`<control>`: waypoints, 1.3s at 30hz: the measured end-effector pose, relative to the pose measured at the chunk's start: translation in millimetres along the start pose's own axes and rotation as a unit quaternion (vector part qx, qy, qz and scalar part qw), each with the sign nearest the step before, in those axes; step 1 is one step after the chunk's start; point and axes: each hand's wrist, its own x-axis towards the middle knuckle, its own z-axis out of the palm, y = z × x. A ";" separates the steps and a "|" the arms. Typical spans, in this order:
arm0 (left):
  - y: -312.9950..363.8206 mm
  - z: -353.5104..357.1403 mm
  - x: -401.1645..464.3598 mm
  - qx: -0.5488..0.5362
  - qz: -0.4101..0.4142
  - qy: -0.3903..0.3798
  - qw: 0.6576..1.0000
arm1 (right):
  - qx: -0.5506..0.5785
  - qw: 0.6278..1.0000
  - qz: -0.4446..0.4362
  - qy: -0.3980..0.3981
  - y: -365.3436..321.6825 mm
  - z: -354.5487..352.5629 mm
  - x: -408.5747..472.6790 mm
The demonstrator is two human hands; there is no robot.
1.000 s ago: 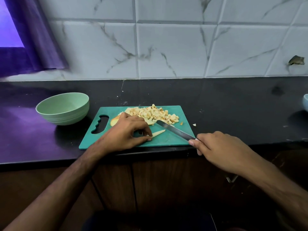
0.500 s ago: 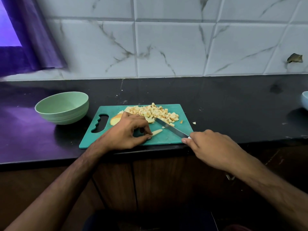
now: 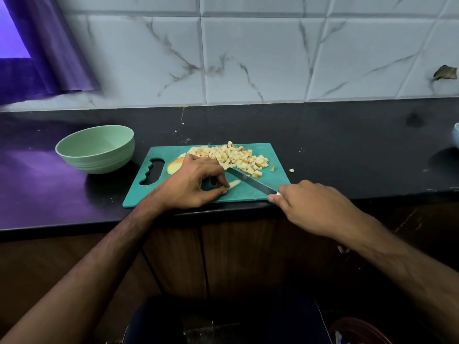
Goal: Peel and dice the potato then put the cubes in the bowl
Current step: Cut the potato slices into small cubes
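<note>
The left hand (image 3: 191, 184) pinches a potato strip (image 3: 234, 184) in its fingers (image 3: 221, 181) on the cutting board (image 3: 250, 192); the right hand (image 3: 308, 204) grips the knife (image 3: 250, 181). Most dicing looks done: cubes (image 3: 233, 157) are piled there, one chunk (image 3: 175, 165) is uncut, and the bowl (image 3: 95, 148) holds nothing.

bowl (image 3: 95, 148): pale green
cutting board (image 3: 250, 192): teal
potato cubes (image 3: 231, 157): pale yellow
counter (image 3: 347, 145): black
wall tiles (image 3: 248, 58): white, grey-veined
curtain (image 3: 44, 50): purple
</note>
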 end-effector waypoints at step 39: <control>-5.6 1.0 -2.0 -0.019 -0.014 0.029 0.999 | -0.035 0.999 -0.004 0.000 -10.3 -5.3 -18.5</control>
